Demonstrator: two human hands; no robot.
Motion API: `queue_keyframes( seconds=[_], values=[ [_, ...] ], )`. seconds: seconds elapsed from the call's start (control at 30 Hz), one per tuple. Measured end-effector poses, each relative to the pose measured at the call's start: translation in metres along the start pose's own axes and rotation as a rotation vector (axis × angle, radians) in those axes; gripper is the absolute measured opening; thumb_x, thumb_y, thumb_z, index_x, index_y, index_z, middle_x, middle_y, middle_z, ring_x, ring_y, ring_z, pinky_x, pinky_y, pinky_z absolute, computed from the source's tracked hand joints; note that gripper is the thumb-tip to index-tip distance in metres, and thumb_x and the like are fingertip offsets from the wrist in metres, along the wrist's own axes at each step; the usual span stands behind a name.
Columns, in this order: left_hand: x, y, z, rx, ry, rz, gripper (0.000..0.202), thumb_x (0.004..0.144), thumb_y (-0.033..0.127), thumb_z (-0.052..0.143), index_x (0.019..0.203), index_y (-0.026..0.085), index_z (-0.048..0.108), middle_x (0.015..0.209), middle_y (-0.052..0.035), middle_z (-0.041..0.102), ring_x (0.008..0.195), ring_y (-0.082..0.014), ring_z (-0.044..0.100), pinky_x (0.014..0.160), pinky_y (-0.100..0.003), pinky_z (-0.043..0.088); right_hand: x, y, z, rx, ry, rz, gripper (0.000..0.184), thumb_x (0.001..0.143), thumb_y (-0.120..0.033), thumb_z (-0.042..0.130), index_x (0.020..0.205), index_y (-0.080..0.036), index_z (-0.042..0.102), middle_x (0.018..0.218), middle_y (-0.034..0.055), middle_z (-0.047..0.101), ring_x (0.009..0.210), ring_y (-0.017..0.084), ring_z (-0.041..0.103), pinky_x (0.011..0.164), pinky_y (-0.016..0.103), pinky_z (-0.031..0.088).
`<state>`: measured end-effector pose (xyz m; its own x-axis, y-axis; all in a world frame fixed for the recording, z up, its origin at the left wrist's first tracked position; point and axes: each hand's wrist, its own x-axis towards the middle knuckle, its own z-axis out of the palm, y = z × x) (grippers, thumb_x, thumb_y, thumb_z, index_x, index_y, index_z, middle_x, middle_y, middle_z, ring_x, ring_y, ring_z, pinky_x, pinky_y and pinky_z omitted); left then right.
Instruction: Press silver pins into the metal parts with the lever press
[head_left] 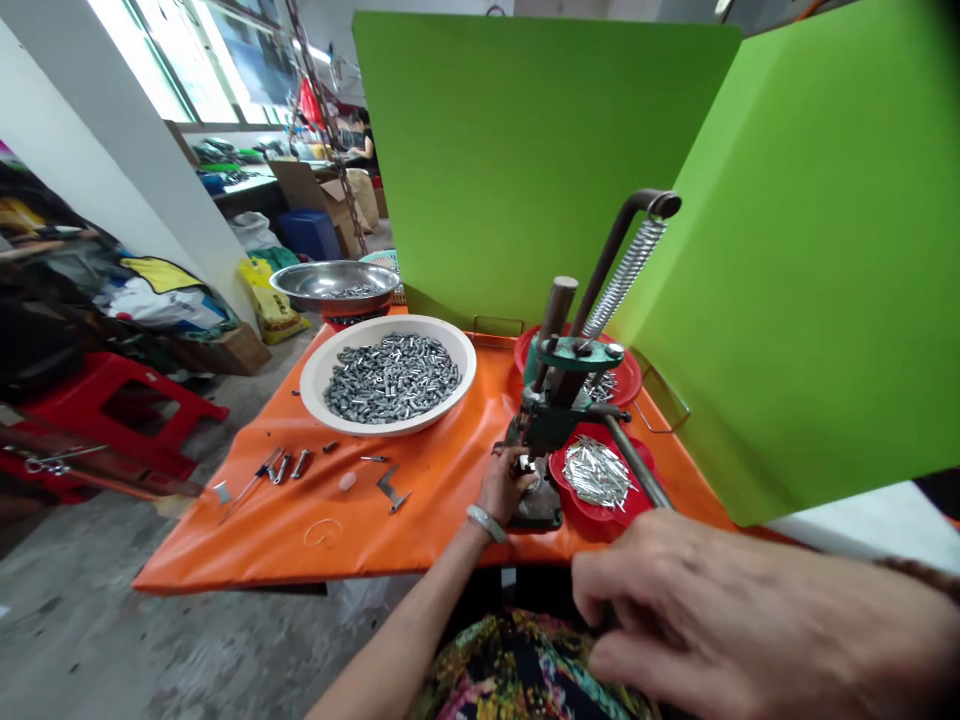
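Left hand pinching a small metal part at the press base; right hand curled around the lever end. Risk: fingers caught if lever drops early.

Orange table cover, green screens

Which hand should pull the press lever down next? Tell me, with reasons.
Right, probably. The right hand is near the lower end of the lever and looks free. The left hand is at the base of the hand press, fingers on a small part there.
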<state>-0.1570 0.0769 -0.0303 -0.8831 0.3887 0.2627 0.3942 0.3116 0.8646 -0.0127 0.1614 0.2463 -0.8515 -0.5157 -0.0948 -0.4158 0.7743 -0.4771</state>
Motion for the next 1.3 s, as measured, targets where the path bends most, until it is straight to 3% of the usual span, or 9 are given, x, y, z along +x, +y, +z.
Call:
queue_keyframes(
  seconds=[0.2,0.37,0.5,0.7,0.93,1.13,1.3],
  values=[
    [0.001,-0.011,0.006,-0.02,-0.017,-0.034,0.035,0.061,0.019,0.067,0.096,0.019,0.057,0.08,-0.0021,0.055,0.078,-0.0116,0.051,0.073,-0.026,0.044,0.001,0.017,0.07,-0.192,0.06,-0.042,0.004,0.077,-0.02,0.052,0.074,-0.021,0.053,0.06,-0.0005,0.056,0.052,0.01,0.048,0.049,0.026,0.028],
    [-0.001,-0.008,0.006,-0.066,-0.032,-0.039,0.034,0.064,0.019,0.065,0.096,0.02,0.056,0.086,-0.0026,0.055,0.079,-0.0115,0.051,0.073,-0.026,0.044,0.009,0.058,0.133,-0.233,0.154,-0.064,0.009,0.079,-0.021,0.044,0.074,-0.018,0.052,0.064,0.0018,0.054,0.058,0.012,0.045,0.055,0.028,0.025],
    [-0.001,-0.005,0.006,-0.096,-0.036,-0.05,0.031,0.065,0.018,0.063,0.096,0.02,0.055,0.089,-0.0025,0.055,0.083,-0.0119,0.051,0.078,-0.027,0.043,0.022,0.092,0.162,-0.354,0.212,-0.093,0.012,0.08,-0.022,0.042,0.076,-0.017,0.052,0.065,0.0029,0.051,0.06,0.013,0.042,0.058,0.029,0.023],
    [-0.002,-0.001,0.002,-0.097,-0.055,-0.047,0.031,0.066,0.017,0.062,0.097,0.019,0.055,0.091,-0.0038,0.055,0.087,-0.013,0.05,0.081,-0.029,0.042,0.042,0.127,0.186,-0.573,0.338,-0.115,0.015,0.08,-0.02,0.043,0.08,-0.013,0.056,0.065,0.0045,0.05,0.066,0.014,0.044,0.063,0.03,0.027],
    [-0.002,0.002,-0.006,-0.099,-0.104,0.003,0.034,0.065,0.013,0.061,0.099,0.018,0.054,0.095,-0.0053,0.056,0.091,-0.0155,0.049,0.083,-0.032,0.042,0.042,0.127,0.197,-0.645,0.344,-0.016,0.016,0.079,-0.018,0.044,0.087,-0.014,0.057,0.072,0.007,0.053,0.072,0.017,0.046,0.069,0.032,0.031],
    [0.0,0.006,-0.013,-0.106,-0.164,-0.039,0.032,0.068,0.019,0.06,0.099,0.018,0.055,0.096,-0.0067,0.055,0.091,-0.0163,0.05,0.084,-0.032,0.042,0.042,0.127,0.196,-0.63,0.314,-0.03,0.015,0.078,-0.017,0.044,0.085,-0.015,0.057,0.072,0.0065,0.052,0.07,0.017,0.046,0.067,0.031,0.032],
    [0.001,0.009,-0.015,-0.125,-0.177,-0.071,0.028,0.069,0.02,0.059,0.097,0.018,0.055,0.094,-0.0062,0.054,0.09,-0.0142,0.049,0.084,-0.029,0.041,0.042,0.133,0.198,-0.617,0.37,-0.073,0.014,0.078,-0.015,0.043,0.08,-0.013,0.057,0.069,0.0068,0.051,0.069,0.014,0.045,0.069,0.029,0.031]
  ],
)
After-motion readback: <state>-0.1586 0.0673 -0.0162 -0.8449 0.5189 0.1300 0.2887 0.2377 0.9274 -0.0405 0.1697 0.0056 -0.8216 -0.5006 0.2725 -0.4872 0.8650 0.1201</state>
